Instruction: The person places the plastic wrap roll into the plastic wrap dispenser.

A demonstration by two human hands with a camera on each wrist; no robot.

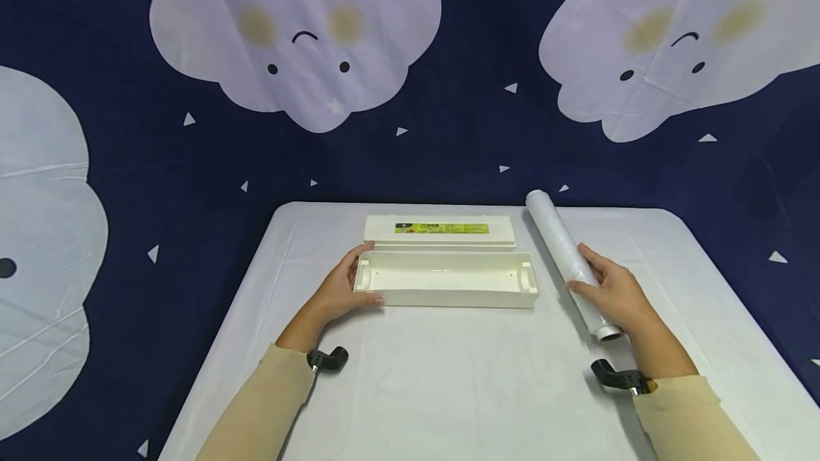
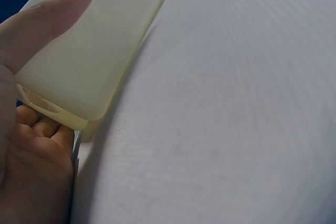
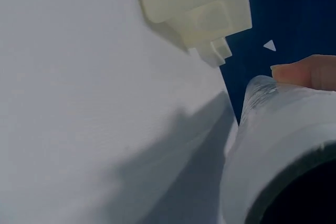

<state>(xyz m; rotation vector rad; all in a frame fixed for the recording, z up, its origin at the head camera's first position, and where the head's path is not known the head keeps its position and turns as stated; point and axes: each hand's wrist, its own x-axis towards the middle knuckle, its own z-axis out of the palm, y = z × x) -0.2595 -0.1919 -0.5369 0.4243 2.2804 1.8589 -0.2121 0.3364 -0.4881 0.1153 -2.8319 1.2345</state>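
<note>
A long, white, open-topped box [image 1: 455, 299] lies crosswise on the table, its hollow inside facing up. My left hand [image 1: 336, 294] grips its left end, thumb along the front wall and fingers round the far side. In the left wrist view the thumb [image 2: 50, 17] presses on the box's smooth wall [image 2: 89, 51], with curled fingertips at its end. My right hand [image 1: 616, 295] holds a roll of clear plastic wrap [image 1: 559, 233] near its lower half, slanted to the right of the box. The roll's dark hollow core faces the right wrist camera.
Just behind the box lies its white lid [image 1: 384, 230] with a yellow-green label [image 1: 442, 228]. Everything rests on a white-covered table [image 1: 448, 383] with rounded far corners. A navy cloth [image 1: 480, 105] with cloud prints hangs behind it.
</note>
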